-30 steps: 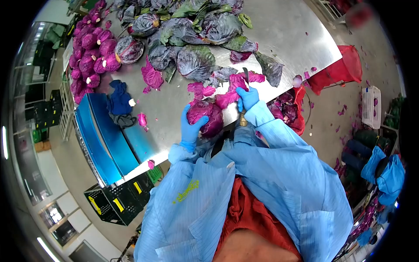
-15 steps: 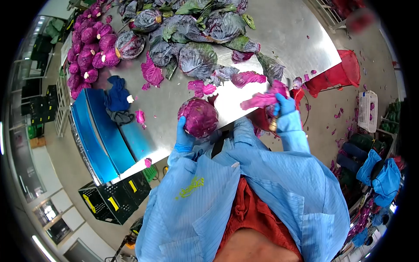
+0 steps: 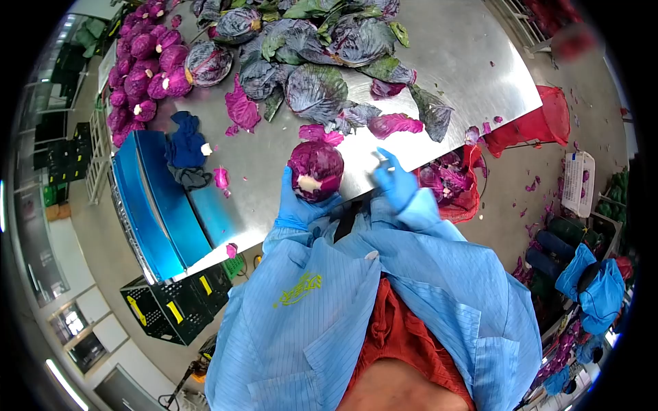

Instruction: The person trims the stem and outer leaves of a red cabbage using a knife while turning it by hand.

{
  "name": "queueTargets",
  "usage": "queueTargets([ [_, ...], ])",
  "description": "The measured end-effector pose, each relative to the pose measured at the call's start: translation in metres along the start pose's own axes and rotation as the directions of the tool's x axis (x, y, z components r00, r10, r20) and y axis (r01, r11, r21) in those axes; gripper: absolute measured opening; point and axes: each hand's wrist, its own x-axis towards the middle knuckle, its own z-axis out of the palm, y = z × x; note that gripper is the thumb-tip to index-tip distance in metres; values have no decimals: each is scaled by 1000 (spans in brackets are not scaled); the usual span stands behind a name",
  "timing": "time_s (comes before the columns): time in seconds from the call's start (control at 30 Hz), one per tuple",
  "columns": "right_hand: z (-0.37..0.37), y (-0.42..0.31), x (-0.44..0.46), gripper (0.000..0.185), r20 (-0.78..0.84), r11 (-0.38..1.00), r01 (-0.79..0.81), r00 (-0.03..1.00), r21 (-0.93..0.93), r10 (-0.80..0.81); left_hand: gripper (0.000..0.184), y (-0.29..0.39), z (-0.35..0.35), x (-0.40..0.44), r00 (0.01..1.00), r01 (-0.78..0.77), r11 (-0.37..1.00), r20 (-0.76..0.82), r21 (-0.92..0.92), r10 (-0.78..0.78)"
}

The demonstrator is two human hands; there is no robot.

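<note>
Grey metal is noted for the surface [image 3: 473,61], by which all the cabbages are borne. Leafy heads [image 3: 315,90] are spread along its far side, while stripped heads [image 3: 139,82] are heaped at the left; it is judged that the two kinds are kept apart by this layout. A blue metallic housing [image 3: 161,212] is set at the left edge. Black crates [image 3: 164,315] are stationed below; their contents cannot be verified. A red container [image 3: 545,116] is positioned beyond the right edge, its inside unseen. Purple leaves are contained in the nearer red mesh bag [image 3: 466,207], and a few purple scraps are seen at the white basket [image 3: 581,195] on the floor.

At the near edge, a purple cabbage [image 3: 319,161] is grasped from the side and below by the left hand [image 3: 295,205], apparently so that it is steadied with its pale stem end [image 3: 310,183] exposed. The right hand [image 3: 399,185] is blurred, apart from the cabbage; whether anything is gripped cannot be told.
</note>
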Motion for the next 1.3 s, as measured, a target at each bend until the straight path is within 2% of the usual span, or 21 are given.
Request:
queueTargets([
  [0.03, 20, -12, 6, 51, 80, 999, 41, 996, -29, -38, 73, 3, -1, 1, 999, 44, 998, 0, -37, -44],
  [0.07, 39, -13, 12, 50, 80, 992, 120, 990, -33, -117, 74, 5, -2, 1, 996, 87, 994, 2, -72, -88],
  [0.13, 64, -7, 25, 44, 35, 962, 252, 968, -105, -250, 71, 3, -4, 5, 969, -102, 968, -197, 230, 149],
  [0.17, 66, -5, 28, 42, 56, 963, 241, 970, -120, -236, 70, 2, -8, 9, 922, -165, 909, -268, 383, 280],
  [0.2, 66, -5, 32, 40, 78, 964, 231, 972, -135, -222, 69, 3, -23, 20, 807, -385, 735, -183, 559, 562],
  [0.23, 67, -6, 36, 38, 100, 964, 221, 973, -150, -208, 69, 4, -27, 25, 611, -516, 473, -80, 714, 787],
  [0.27, 66, -8, 40, 37, 144, 966, 190, 976, -174, -166, 74, 6, -33, 27, 418, -566, 145, 131, 811, 899],
  [0.3, 62, -14, 43, 35, 184, 967, 159, 975, -201, -122, 79, 9, -29, 25, 220, -539, -199, 365, 819, 905],
  [0.37, 57, -12, 53, 34, 214, 959, 135, 973, -248, -81, 81, 22, -29, 25, 387, -557, -317, 577, 768, 719],
  [0.43, 59, -5, 66, 33, 206, 949, 151, 974, -275, -96, 86, 28, -22, 21, 468, -562, -394, 672, 727, 574],
  [0.5, 57, -3, 78, 30, 172, 943, 172, 977, -285, -126, 91, 32, -7, 15, 488, -544, -450, 704, 708, 516],
  [0.53, 56, -3, 81, 29, 171, 944, 171, 977, -281, -126, 98, 26, 11, 6, 510, -511, -426, 663, 746, 548],
  [0.63, 62, -7, 88, 23, 90, 948, 208, 977, -240, -191, 107, 27, 40, -6, 684, -272, -421, 482, 865, 547],
  [0.7, 66, 3, 90, 24, -7, 942, 273, 960, -193, -279, 101, 27, 29, 3, 643, -238, -494, 517, 836, 566],
  [0.77, 45, -34, 75, 23, -10, 934, 210, 975, -290, -223, 98, 23, 23, 7, 577, -230, -512, 540, 827, 613],
  [0.87, 28, -52, 53, 23, 87, 897, 209, 978, -389, -190, 96, 16, 10, 24, 440, -415, -411, 575, 812, 690],
  [0.93, 27, -50, 40, 21, 169, 881, 264, 962, -392, -213, 95, 11, 8, 26, 434, -426, -391, 564, 816, 703],
  [1.03, 30, -45, 38, 21, 289, 895, 207, 953, -395, -92, 93, 5, 11, 29, 410, -430, -388, 560, 815, 720],
  [1.07, 37, -32, 41, 24, 255, 884, 273, 949, -380, -184, 91, 5, 12, 28, 407, -427, -382, 551, 820, 729],
  [1.2, 46, -21, 48, 24, 285, 864, 276, 945, -422, -162, 89, 4, 11, 29, 394, -444, -317, 500, 838, 772],
  [1.3, 50, -17, 52, 24, 297, 857, 273, 943, -437, -148, 89, 4, 11, 31, 371, -450, -320, 500, 834, 782],
])
